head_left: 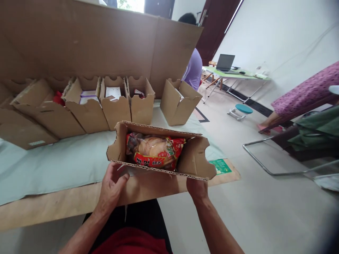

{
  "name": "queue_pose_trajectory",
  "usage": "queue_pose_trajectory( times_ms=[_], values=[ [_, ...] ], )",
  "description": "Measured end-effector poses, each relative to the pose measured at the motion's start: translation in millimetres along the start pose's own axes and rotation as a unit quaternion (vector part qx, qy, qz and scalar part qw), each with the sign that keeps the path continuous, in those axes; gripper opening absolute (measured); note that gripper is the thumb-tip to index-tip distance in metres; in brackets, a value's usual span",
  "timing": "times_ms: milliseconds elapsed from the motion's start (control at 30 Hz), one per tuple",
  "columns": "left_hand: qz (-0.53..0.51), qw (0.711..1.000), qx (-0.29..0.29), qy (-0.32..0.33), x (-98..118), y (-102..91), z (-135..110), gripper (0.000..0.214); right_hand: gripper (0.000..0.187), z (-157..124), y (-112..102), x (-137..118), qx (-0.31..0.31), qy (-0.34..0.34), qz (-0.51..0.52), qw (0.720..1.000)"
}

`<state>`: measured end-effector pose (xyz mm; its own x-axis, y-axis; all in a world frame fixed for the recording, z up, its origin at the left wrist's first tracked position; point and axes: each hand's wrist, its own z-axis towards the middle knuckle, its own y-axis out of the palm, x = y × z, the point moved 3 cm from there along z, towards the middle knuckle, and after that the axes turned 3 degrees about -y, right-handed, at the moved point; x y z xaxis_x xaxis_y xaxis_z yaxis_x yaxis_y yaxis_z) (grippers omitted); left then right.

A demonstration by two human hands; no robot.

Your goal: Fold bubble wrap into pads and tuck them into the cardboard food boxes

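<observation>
- The left hand [113,184] and right hand [197,190] clasped an open brown cardboard box [195,155] above the near edge of a pale-green-clothed table [60,169].
- Inside, I saw a bulging red-and-clear plastic packet [156,150].

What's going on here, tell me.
A person's left hand and right hand hold an open cardboard box by the near edge of a table. Inside lies a clear, red-printed packet. Beyond, a row of similar boxes stands on pale cloth, with another box apart to the right.
</observation>
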<state>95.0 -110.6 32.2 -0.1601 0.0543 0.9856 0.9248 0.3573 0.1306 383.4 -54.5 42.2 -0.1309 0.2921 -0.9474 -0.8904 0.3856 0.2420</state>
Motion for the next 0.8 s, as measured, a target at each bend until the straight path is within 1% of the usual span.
queue_pose_trajectory(
  times_ms=[67, 167, 233, 267, 367, 500, 567, 600, 667, 733, 800],
  values=[
    [0.006, 1.0, -0.005, -0.014, -1.1, -3.3, -4.5, 0.051, 0.066, -13.2, 2.4, 4.6, 0.014, -0.001, 0.026, 1.0],
    [0.021, 1.0, 0.0, -0.011, 0.3, -0.6, -4.6, 0.058, 0.065, -27.3, 10.9, 9.5, 0.044, 0.004, 0.083, 0.996],
    [0.023, 1.0, 0.005, -0.006, 1.1, 6.2, -4.0, 0.058, 0.06, -25.3, 18.0, 8.9, 0.055, 0.003, 0.112, 0.992],
    [0.02, 1.0, 0.005, -0.003, 1.7, 11.3, -3.0, 0.057, 0.058, -20.0, 21.3, 7.0, 0.054, -0.002, 0.118, 0.992],
    [0.003, 0.999, -0.019, 0.028, 7.3, 34.2, 6.6, 0.054, 0.056, 12.7, 28.1, -3.3, 0.051, -0.029, 0.129, 0.99],
    [-0.029, 0.992, -0.069, 0.102, 16.9, 75.7, 37.1, 0.055, 0.051, 82.5, 31.2, -17.5, 0.042, -0.077, 0.14, 0.986],
    [-0.033, 0.988, -0.09, 0.119, 15.5, 95.8, 54.4, 0.056, 0.05, 118.0, 30.7, -17.1, 0.031, -0.09, 0.137, 0.986],
    [-0.026, 0.988, -0.101, 0.117, 12.6, 104.6, 61.9, 0.058, 0.05, 133.2, 29.7, -13.3, 0.027, -0.085, 0.13, 0.987],
    [-0.003, 0.988, -0.124, 0.095, 3.7, 118.3, 73.3, 0.063, 0.051, 155.5, 26.1, 1.2, 0.021, -0.055, 0.11, 0.992],
    [0.02, 0.987, -0.145, 0.072, -5.9, 125.9, 78.9, 0.07, 0.055, 166.3, 20.8, 20.7, 0.021, -0.02, 0.092, 0.995],
    [0.034, 0.984, -0.163, 0.062, -13.2, 128.2, 79.8, 0.075, 0.06, 168.9, 15.6, 37.9, 0.02, -0.006, 0.091, 0.996]
  ],
)
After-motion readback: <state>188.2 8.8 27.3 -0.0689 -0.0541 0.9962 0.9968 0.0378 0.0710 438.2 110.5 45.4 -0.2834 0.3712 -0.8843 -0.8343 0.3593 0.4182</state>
